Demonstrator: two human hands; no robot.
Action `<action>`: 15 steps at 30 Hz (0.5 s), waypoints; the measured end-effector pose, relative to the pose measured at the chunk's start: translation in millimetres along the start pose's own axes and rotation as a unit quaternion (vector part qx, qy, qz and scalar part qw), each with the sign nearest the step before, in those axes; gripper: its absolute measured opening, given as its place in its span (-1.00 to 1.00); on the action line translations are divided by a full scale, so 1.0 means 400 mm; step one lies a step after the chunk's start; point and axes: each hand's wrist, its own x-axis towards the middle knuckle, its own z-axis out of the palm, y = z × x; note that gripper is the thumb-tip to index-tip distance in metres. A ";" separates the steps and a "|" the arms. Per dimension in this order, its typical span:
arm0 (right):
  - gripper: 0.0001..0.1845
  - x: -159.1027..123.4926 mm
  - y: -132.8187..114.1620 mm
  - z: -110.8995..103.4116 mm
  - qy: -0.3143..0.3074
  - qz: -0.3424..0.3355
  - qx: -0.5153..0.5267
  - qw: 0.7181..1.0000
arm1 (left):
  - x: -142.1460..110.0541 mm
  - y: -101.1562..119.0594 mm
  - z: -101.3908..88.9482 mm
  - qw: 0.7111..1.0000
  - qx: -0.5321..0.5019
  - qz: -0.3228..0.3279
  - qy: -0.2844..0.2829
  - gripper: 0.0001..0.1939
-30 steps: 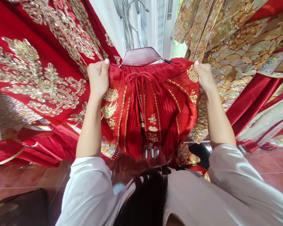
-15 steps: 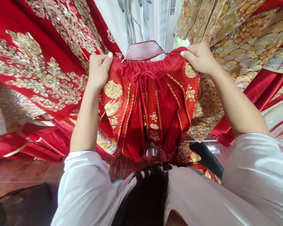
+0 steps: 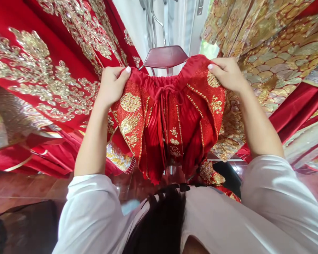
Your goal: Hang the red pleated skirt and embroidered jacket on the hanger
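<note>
Red cloth thick with silvery-gold beading hangs at the far left, a beaded garment point(image 3: 60, 79) that fills the upper corner. Below it, a black sheer item point(image 3: 29, 225) lies at the lower left over reddish floor tiles point(image 3: 5, 188).

Next comes the left hand point(image 3: 111, 84), thumb on top and fingers curled under, pinching the left end of a waistband. That waistband belongs to a red skirt point(image 3: 172, 118), which hangs in the middle of the view, stretched between the two hands, with its drawstring tied in a bow at the centre. Gold motifs and lines of gold dots run down its panels, with pleats between them. Just behind the waistband stands a hanger point(image 3: 165, 57) with a glossy maroon centre panel and a metal hook; whether its clips grip the skirt, I cannot tell. Dark hair point(image 3: 157, 222) falls over the person's white top point(image 3: 217, 218) below.

Beneath the skirt's right side lies a red-and-gold embroidered cloth point(image 3: 210, 173). The right hand point(image 3: 228, 74) pinches the waistband's right end between thumb and bent fingers. Beyond it, a gold scale-patterned garment point(image 3: 278, 60) hangs at the upper right.
</note>
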 end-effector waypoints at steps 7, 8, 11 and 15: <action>-0.41 -0.032 0.069 0.034 0.097 -0.053 0.124 0.986 | -0.015 -0.023 0.081 0.975 0.015 0.012 0.220 -0.50; -0.43 -0.034 0.067 0.037 0.099 -0.049 0.124 0.986 | -0.015 -0.016 0.096 0.968 0.022 0.012 0.249 -0.55; -0.59 -0.034 0.051 0.040 0.095 -0.008 0.114 0.989 | -0.014 0.016 0.122 0.951 0.064 -0.009 0.304 -0.70; -0.79 -0.030 0.031 0.031 0.019 -0.005 0.110 0.994 | -0.013 0.047 0.072 0.974 0.121 -0.062 0.183 -0.60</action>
